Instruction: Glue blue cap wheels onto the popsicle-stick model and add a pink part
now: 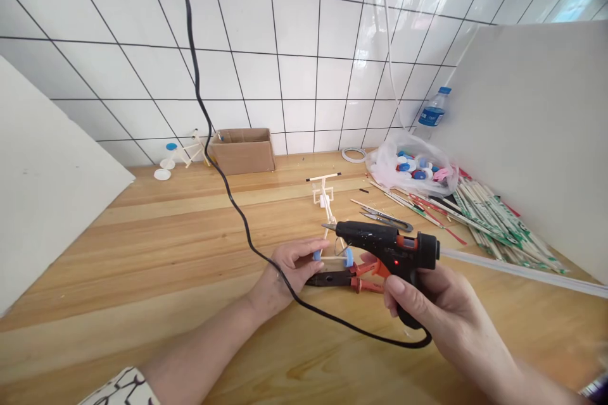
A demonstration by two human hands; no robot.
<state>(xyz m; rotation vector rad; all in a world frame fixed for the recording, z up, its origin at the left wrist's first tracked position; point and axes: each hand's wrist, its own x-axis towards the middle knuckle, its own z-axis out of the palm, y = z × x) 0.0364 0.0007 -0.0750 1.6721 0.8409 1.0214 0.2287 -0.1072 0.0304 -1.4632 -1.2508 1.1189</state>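
A small tricycle model of pale wooden sticks with blue bottle-cap wheels (324,199) stands near the middle of the pale wooden worktop (142,253). The partly open left hand (289,269) rests its fingers against the model's wheel end, above black-jawed, red-handled pliers (365,281). The right hand (451,310) firmly grips a black hot-glue gun (384,243), its nozzle just beside the model.

Readable text: none is showing clearly.
Water bottle label (431,116): blue, its lettering staying too small to read.
Chopstick wrappers (494,228): green print blurring, right side of the worktop (156,253).
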